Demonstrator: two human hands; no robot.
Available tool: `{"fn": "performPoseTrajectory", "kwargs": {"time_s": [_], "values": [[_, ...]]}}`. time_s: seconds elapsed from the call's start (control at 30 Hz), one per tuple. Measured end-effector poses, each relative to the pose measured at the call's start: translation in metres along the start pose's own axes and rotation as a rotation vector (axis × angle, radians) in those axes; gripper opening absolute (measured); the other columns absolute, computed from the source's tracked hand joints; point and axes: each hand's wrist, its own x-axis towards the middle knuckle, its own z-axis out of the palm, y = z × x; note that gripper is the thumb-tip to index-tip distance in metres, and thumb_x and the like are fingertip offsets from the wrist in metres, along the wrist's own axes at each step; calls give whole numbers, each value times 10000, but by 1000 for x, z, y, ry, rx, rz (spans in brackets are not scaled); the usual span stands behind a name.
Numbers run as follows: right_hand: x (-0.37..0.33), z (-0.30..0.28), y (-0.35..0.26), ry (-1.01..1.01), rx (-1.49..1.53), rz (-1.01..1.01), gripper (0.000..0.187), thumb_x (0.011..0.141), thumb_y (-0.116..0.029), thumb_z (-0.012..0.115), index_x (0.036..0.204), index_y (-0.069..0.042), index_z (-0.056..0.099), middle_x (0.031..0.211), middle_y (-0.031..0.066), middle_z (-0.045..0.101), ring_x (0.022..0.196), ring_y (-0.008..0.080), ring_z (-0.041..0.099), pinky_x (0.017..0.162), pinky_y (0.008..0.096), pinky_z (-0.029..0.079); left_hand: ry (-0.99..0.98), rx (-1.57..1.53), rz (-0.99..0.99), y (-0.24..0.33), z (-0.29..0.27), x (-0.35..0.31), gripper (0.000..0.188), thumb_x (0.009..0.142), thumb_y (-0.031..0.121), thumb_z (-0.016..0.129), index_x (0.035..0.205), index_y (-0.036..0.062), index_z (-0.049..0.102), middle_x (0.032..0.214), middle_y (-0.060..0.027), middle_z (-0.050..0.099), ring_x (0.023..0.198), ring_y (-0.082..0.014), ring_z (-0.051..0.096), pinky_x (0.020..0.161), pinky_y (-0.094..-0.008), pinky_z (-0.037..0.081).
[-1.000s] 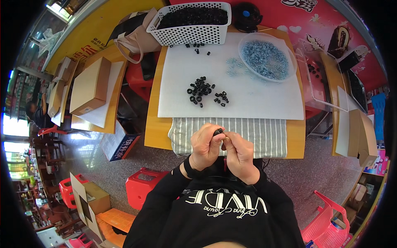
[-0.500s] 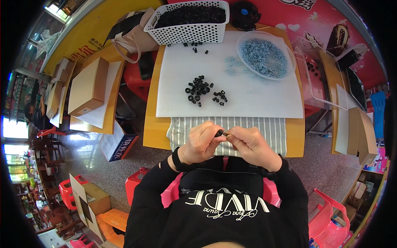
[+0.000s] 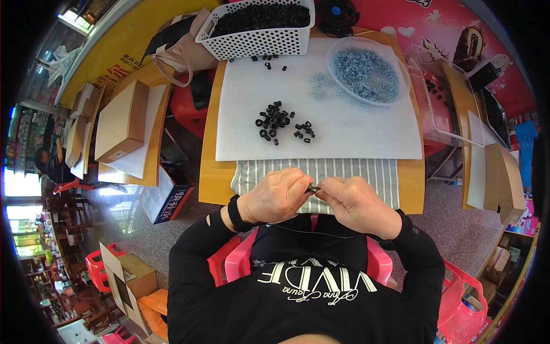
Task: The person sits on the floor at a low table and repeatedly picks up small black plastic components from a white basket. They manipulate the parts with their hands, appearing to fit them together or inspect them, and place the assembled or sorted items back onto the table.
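Observation:
Over the striped grey cloth (image 3: 260, 167), my two hands meet at the fingertips. My left hand (image 3: 276, 195) is closed in a pinch on a small black ring-like part (image 3: 311, 189), now mostly covered by the fingers. My right hand (image 3: 356, 200) is pinched too, touching the same spot; what its fingertips hold is too small and hidden to name. Beyond the hands, on the white mat (image 3: 240, 137), lies a pile of black ring-shaped parts (image 3: 274, 119), with a smaller group of black pieces (image 3: 304, 132) to its right.
A white perforated basket (image 3: 258, 43) full of black parts stands at the back. Right of it a round clear tray (image 3: 404, 86) holds many small bluish pieces, with some spilled beside it. Cardboard boxes (image 3: 121, 117) are on the left table. A red stool (image 3: 189, 109) stands beside my table.
Both hands have drawn closer together at the fingertips, and the black part shows less between them. The view has shifted slightly; the piles on the mat look the same.

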Motion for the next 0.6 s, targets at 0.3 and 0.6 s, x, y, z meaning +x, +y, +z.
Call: {"fn": "performPoseTrajectory", "kwargs": {"time_s": [0.3,0.6], "values": [[-1,-3,5,-72,-123,36,189,863,-31,628,742,21,493,635,206,542,591,431,546,509,494,395,-138,91,11,-6,8,-5,311,752,30,717,1032,-49,606,842,-135,588,682,-288,615,564,-368,490],[-1,10,14,154,-104,42,171,900,-54,640,801,1,512,691,186,566,599,396,573,495,455,401,140,-223,-242,-9,10,6,285,771,-37,717,1048,-35,648,766,-115,602,580,-199,572,515,-297,450]]}}
